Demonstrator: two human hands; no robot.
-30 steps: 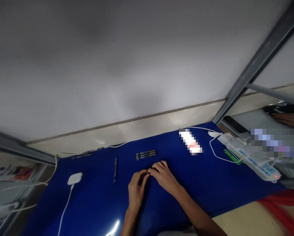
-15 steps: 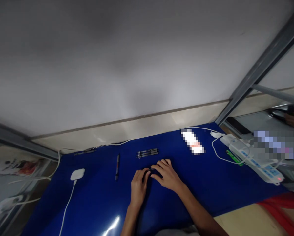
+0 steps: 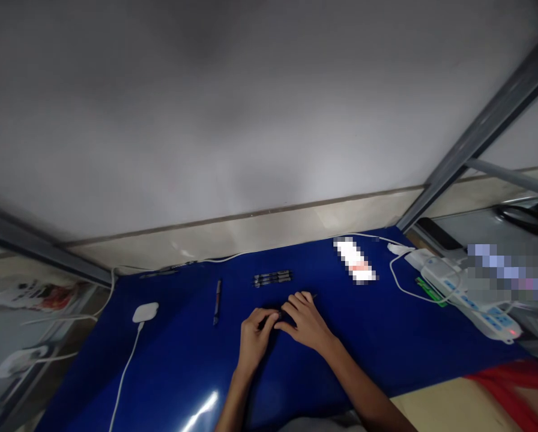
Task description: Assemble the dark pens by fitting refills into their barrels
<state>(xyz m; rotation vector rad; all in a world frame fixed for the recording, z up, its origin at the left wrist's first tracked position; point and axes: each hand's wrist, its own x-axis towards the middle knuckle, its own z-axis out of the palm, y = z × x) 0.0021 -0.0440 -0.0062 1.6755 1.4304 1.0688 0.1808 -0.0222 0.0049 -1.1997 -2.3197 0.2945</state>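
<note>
Both hands meet low over the middle of the blue tabletop [image 3: 183, 354]. My left hand [image 3: 256, 337] is closed, thumb and forefinger pinching one end of a dark pen [image 3: 314, 296]. My right hand [image 3: 305, 321] wraps round the same pen, whose thin tip pokes out past the knuckles; most of it is hidden by the fingers. Just beyond them, several pens [image 3: 272, 278] lie side by side in a neat row. Left of that row a single pen [image 3: 217, 303] lies pointing toward the wall.
A white earbud case [image 3: 145, 312] on a cable sits at the left. At the back right lies a blurred-out phone [image 3: 355, 260]. A white power strip [image 3: 480, 312] with cables and a green packet [image 3: 430, 291] line the right edge. Metal posts [image 3: 453, 162] flank the table.
The pen's tip now shows beyond my right hand. My left fingers have curled in tighter against the right. The view has shifted slightly; a person's hand at the far right has left the picture.
</note>
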